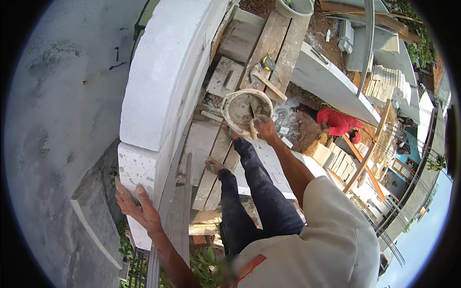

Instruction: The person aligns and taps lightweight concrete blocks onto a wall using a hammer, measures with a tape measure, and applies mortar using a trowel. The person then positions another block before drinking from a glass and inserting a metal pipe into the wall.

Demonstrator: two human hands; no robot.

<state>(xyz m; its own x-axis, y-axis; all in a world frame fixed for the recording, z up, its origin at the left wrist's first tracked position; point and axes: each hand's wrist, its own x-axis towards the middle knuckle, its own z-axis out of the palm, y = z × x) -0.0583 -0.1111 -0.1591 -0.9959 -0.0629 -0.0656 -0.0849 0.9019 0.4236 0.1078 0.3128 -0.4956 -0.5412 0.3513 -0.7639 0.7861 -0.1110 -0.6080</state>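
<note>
My left hand (139,206) lies with spread fingers on the white block wall (163,72), near a joint between two blocks. My right hand (264,126) is closed on a trowel (253,130), whose blade reaches into a round bucket (225,113) of grey mortar (240,106). The bucket stands on the scaffold planks, just beyond my feet. Past it, a hammer (270,86) and a yellow and black tape measure (268,62) rest on the planks.
Wooden planks (210,185) carry my feet in sandals. A second bucket (300,8) stands at the top. Below right, a person in red (336,121) bends over near timber beams (372,144). Stacked white blocks (386,84) lie farther off. A grey wall (62,96) fills the left.
</note>
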